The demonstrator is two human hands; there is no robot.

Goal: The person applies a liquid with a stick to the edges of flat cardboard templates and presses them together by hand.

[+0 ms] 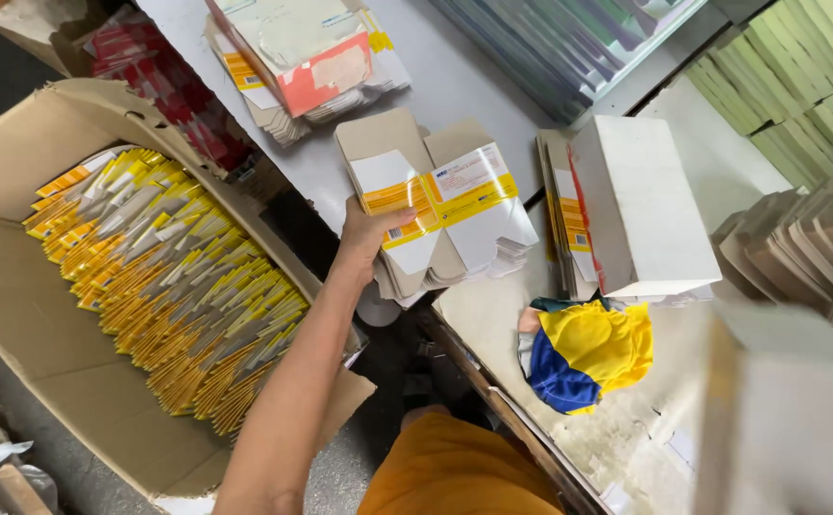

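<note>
My left hand (367,232) reaches across from the lower left and grips the near left edge of a stack of flat carton blanks (454,205). The thumb lies on top of the stack and the fingers are underneath. The blanks are grey-brown card with white and yellow printed panels, and the stack overhangs the table's edge (454,329). My right hand is out of view. A blurred white box (788,410) fills the lower right corner; what holds it is hidden.
A big open cardboard box (16,277) on the left holds several rows of yellow folded cartons. On the table are a white upright box (640,205), a yellow and blue cloth (588,353), another carton stack (311,57), and green (798,76) and brown (807,248) stacks.
</note>
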